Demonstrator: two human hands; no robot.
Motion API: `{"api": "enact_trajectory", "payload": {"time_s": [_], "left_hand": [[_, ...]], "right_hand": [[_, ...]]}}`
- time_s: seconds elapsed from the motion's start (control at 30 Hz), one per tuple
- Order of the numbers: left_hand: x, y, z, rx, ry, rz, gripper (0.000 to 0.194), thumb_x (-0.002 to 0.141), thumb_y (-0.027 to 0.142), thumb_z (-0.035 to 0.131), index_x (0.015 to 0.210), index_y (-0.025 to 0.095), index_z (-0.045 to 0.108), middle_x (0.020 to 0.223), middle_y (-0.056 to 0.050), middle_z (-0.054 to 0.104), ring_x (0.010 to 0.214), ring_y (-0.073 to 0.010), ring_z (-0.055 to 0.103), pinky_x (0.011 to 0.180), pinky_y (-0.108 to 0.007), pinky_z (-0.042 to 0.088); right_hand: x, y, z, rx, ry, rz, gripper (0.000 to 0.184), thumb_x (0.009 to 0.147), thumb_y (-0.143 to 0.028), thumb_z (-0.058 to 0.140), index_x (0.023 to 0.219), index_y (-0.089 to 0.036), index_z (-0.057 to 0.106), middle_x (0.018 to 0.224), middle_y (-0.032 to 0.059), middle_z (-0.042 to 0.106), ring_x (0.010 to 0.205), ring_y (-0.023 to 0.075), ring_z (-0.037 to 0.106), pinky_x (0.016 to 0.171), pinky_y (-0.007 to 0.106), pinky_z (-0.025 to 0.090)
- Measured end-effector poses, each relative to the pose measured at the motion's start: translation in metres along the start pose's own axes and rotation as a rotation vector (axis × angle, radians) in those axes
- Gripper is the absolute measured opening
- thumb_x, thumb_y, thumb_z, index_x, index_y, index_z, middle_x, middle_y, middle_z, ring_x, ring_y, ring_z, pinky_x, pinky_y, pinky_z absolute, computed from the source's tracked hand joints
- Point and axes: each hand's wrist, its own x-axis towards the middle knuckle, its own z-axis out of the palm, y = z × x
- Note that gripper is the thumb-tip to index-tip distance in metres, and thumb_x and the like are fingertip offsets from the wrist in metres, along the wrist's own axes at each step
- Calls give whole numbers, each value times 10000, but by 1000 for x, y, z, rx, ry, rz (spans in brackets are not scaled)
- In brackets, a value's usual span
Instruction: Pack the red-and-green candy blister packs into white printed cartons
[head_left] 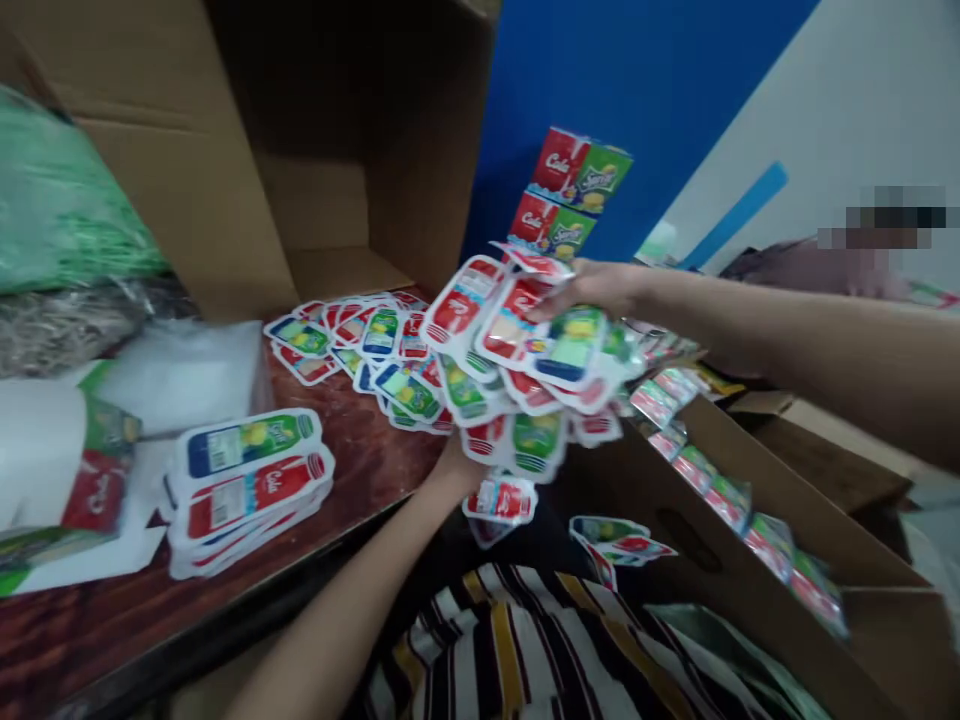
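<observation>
I have the loose bunch of drink-printed cards (525,360) up in front of the body, beside the table (375,455). The right hand (589,288) grips it from above; the left hand (469,468) sits underneath, probably to stop slipping, its fingers too hidden for me to tell. Upper cards' long axes lean up and rightward, printed faces towards me; the scattered pile (382,345) lies beyond.

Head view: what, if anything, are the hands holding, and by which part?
A loose bunch of rounded, white-edged red and green cards: the right hand grips its upper part; the left hand is at its underside, hold hidden.
</observation>
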Motion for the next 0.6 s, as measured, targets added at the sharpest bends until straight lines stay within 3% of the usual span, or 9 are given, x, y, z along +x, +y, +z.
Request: {"api": "enact_trajectory", "payload": {"time_s": [0.13, 0.23, 0.33, 0.43, 0.5, 0.6], "left_hand": [[-1, -1, 0, 164, -36, -23, 301, 934, 273, 408, 1076, 168, 652, 1071, -133, 641, 1045, -292, 566, 940, -445, 421], [0, -1, -2, 229, -51, -27, 281, 936, 308, 424, 957, 165, 665, 977, -124, 638, 953, -279, 595, 829, -396, 464], [0, 0, -4, 242, -71, -36, 273, 944, 316, 420, 918, 170, 650, 944, -97, 628, 908, -249, 605, 779, -359, 475], [0, 2, -5, 246, -72, -47, 298, 958, 324, 390, 929, 166, 642, 945, -95, 619, 912, -244, 603, 787, -359, 476], [0, 3, -6, 236, -77, -61, 339, 964, 353, 371, 964, 160, 649, 956, -111, 622, 924, -254, 604, 799, -373, 477], [1, 7, -9, 179, -80, -102, 471, 957, 481, 333, 988, 153, 669, 956, -137, 640, 919, -273, 614, 804, -395, 480]], "right_hand": [[101, 4, 67, 51, 24, -15, 420, 554, -291, 877, 827, -50, 667, 691, 75, 721, 651, 186, 682, 650, 299, 577], [145, 18, 87, -9, 112, -29, 518, 527, -356, 884, 886, -65, 649, 820, 104, 730, 736, 214, 691, 683, 305, 584], [168, 23, 91, -130, 218, -56, 720, 500, -409, 884, 1082, -89, 606, 1097, 139, 679, 961, 254, 658, 836, 339, 553], [179, 18, 93, -295, 289, -85, 935, 468, -413, 894, 1255, -89, 507, 1308, 184, 539, 1179, 314, 535, 1002, 395, 447], [181, 12, 96, -391, 316, -104, 967, 485, -413, 892, 1283, -59, 476, 1352, 230, 471, 1230, 357, 480, 1038, 437, 401], [172, 6, 99, -495, 359, -170, 859, 578, -431, 854, 1265, -60, 496, 1340, 245, 457, 1229, 381, 470, 1034, 468, 383]]}}
